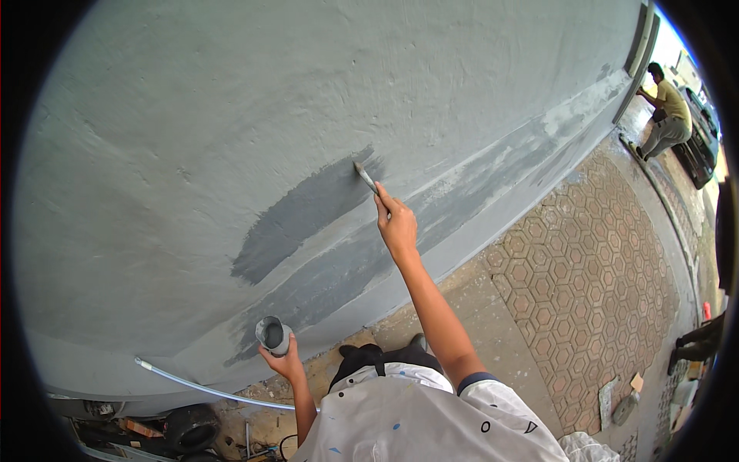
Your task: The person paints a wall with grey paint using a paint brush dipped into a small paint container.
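Note:
My right hand (pixel 398 225) is closed round the handle of a paintbrush (pixel 365 176). The bristles touch the grey wall (pixel 254 100) at the upper right end of a darker grey, wet-looking painted patch (pixel 304 212). Lower down and to the left, my left hand (pixel 285 359) grips a small cup of grey paint (pixel 273 335), its open mouth tilted toward me. Paint is smeared on the cup's rim. Below the patch, a long band of uneven dark grey paint (pixel 331 281) runs along the wall's lower part.
A pale hose (pixel 208 393) curves past my left arm near a black tyre (pixel 191 428). Hexagonal paving (pixel 585 285) spreads to the right. Far right, another person (pixel 670 112) bends by the wall's end near a dark car (pixel 702 142). Rubble pieces (pixel 625 406) lie at the lower right.

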### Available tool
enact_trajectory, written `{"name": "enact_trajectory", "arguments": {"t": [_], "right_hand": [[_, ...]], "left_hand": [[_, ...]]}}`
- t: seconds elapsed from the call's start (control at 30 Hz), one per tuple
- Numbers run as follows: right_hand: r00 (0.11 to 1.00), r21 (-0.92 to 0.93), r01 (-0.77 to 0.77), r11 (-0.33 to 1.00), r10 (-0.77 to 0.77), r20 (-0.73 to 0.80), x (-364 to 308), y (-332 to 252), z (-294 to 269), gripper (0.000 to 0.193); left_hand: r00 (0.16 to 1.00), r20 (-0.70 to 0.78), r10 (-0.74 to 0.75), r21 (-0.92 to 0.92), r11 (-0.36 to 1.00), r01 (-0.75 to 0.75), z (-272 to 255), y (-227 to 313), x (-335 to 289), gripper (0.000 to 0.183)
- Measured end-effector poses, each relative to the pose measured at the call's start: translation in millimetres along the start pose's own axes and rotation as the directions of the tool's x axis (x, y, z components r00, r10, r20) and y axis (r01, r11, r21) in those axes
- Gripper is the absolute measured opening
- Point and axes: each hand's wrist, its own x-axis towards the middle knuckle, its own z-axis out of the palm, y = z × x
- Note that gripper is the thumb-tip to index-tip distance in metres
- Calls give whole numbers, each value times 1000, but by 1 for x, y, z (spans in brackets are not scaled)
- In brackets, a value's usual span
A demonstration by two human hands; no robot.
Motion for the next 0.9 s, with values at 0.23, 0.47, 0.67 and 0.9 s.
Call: {"name": "enact_trajectory", "arguments": {"t": [0.23,0.47,0.67,0.9], "right_hand": [[946,-415,-226,881,300,122,-27,60,6,25],[985,-418,-32,908,99,140,18,-15,-25,24],[982,1,156,988,-155,-105,19,-33,-26,24],[924,-297,-285,911,344,167,-63,78,18,27]], "left_hand": [[995,-58,84,-10,996,-85,1,4,1,51],[997,-49,62,6,998,-62,3,3,-5,51],[1000,10,1,-48,999,-1,5,-2,-1,57],[987,91,132,6,991,-133,20,-8,-4,52]]}}
